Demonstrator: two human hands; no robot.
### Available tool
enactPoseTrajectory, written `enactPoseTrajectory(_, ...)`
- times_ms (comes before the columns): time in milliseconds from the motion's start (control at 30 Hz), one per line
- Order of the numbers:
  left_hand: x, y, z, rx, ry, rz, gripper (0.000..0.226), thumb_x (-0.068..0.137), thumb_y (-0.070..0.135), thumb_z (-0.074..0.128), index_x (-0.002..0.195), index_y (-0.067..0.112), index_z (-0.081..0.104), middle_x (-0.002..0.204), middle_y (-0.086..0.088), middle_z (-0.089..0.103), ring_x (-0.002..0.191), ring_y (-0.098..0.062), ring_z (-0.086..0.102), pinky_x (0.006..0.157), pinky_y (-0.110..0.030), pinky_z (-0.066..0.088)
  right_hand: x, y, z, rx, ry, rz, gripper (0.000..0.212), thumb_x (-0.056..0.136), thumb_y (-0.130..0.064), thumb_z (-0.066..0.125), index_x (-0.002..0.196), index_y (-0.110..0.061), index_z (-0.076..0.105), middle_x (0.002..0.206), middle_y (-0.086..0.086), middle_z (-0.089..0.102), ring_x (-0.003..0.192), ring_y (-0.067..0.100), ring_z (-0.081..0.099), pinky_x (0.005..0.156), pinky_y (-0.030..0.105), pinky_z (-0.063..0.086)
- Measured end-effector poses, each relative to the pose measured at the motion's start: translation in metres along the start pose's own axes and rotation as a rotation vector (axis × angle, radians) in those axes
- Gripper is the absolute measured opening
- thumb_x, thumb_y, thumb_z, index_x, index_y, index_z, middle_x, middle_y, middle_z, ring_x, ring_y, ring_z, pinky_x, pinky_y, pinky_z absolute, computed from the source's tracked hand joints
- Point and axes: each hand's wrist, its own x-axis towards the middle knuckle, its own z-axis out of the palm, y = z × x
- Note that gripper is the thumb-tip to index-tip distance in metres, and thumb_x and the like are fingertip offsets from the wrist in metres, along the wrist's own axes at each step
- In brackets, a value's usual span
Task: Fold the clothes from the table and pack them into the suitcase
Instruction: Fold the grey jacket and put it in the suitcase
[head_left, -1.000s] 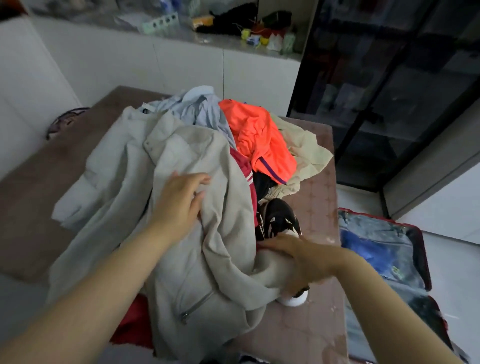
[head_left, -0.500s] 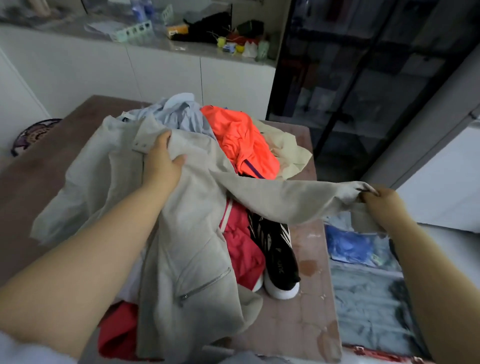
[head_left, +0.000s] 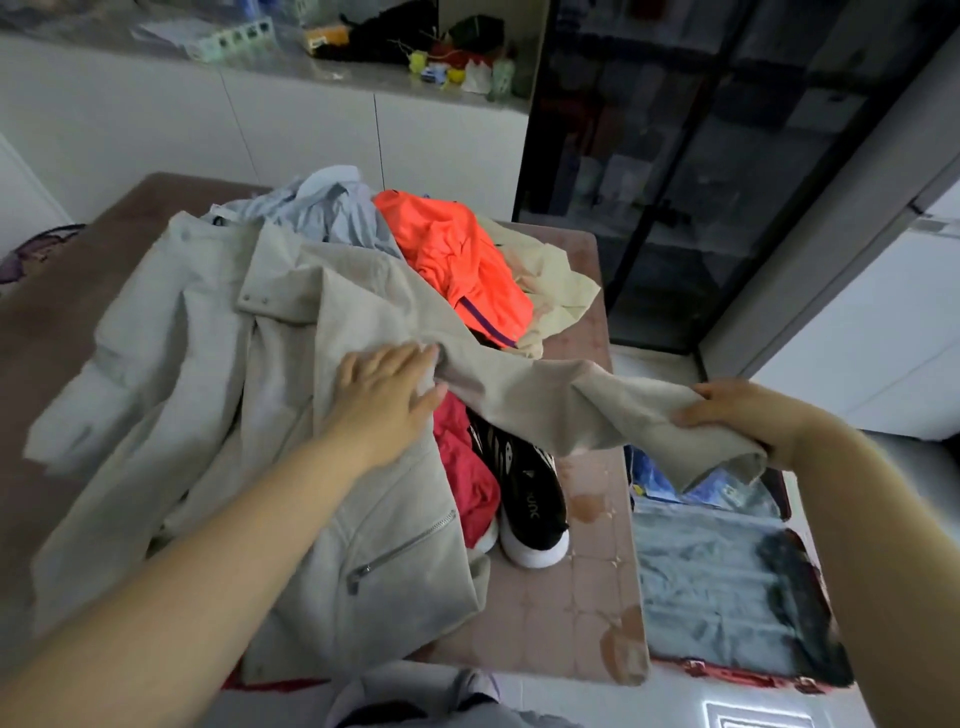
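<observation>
Here, right grip clasps sleeve (left apparently flat).

1. The one camera sits on my head and looks forward and down over the brown patterned table top; my forearms come in from the bottom edge.
2. It is close, at arm's reach: my left hand and right hand sit mid-frame, and the pale beige zip jacket fills the left and centre.
3. The lens is wide. The dark glass-fronted cabinet leans at the upper right, and the white counter cabinets run along the top.
4. At the lower right the view drops past the table edge into the open red-rimmed suitcase on the floor.
</observation>
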Motion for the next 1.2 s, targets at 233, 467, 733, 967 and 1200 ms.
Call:
enactPoseTrajectory(233,-0.005,-0.004,-0.001,-0.308,-0.115,0.079,0.063,0.095,0.042,0.046,0.148,0.02,0.021,0.153,0.001,0.028,0.141,-0.017,0.024,0.115,-0.035,0.011,-0.046,-0.076,0.028,-0.181,0.357,-0.295,0.011,0.088,-0.019,0.065,0.079,-0.018,0.07,0.08,0.005,0.072,0.072,0.022,0.064,0.075,0.034,0.054)
enactPoseTrajectory(467,-0.026,-0.016,-0.072,-0.898,0.129,0.289,0.125,0.043,0.043,0.087,0.132,0.048,0.0,0.147,0.003,0.021,0.133,-0.002,0.024,0.105,-0.005,0.021,-0.068,-0.159,0.134,-0.043,0.482,-0.579,0.025,0.093,-0.026,0.055,0.084,-0.007,0.069,0.078,0.011,0.066,0.073,0.021,0.056,0.069,0.035,0.047)
enactPoseTrajectory(733,-0.068,-0.102,-0.075,-1.046,0.269,0.177,0.029,0.071,0.048,0.075,0.092,0.036,0.06,0.084,0.026,0.067,0.083,0.011,0.06,0.073,-0.005,0.043,-0.028,-0.153,0.292,0.161,0.206,-0.424,0.042,0.096,-0.04,0.047,0.071,-0.01,0.064,0.082,0.012,0.067,0.076,0.022,0.059,0.08,0.037,0.049)
enactPoseTrajectory(967,-0.047,-0.14,-0.096,-1.741,0.347,-0.406,0.017,0.089,0.017,0.059,0.106,0.02,0.062,0.101,0.0,0.068,0.093,-0.015,0.064,0.08,-0.036,0.052,0.004,-0.07,0.245,-0.069,0.784,-0.236,0.038,0.086,-0.001,0.046,0.121,-0.013,0.053,0.123,0.013,0.052,0.092,0.024,0.052,0.074,0.029,0.038)
enactPoseTrajectory(1200,-0.037,-0.179,-0.104,-1.615,0.146,-0.455,0.023,0.092,0.006,0.051,0.083,0.02,0.068,0.076,0.004,0.071,0.074,-0.011,0.065,0.065,-0.026,0.053,0.056,-0.083,0.201,-0.523,0.578,-0.294,0.058,0.087,-0.006,0.06,0.138,-0.029,0.044,0.149,0.009,0.023,0.13,0.032,0.037,0.1,0.037,0.039)
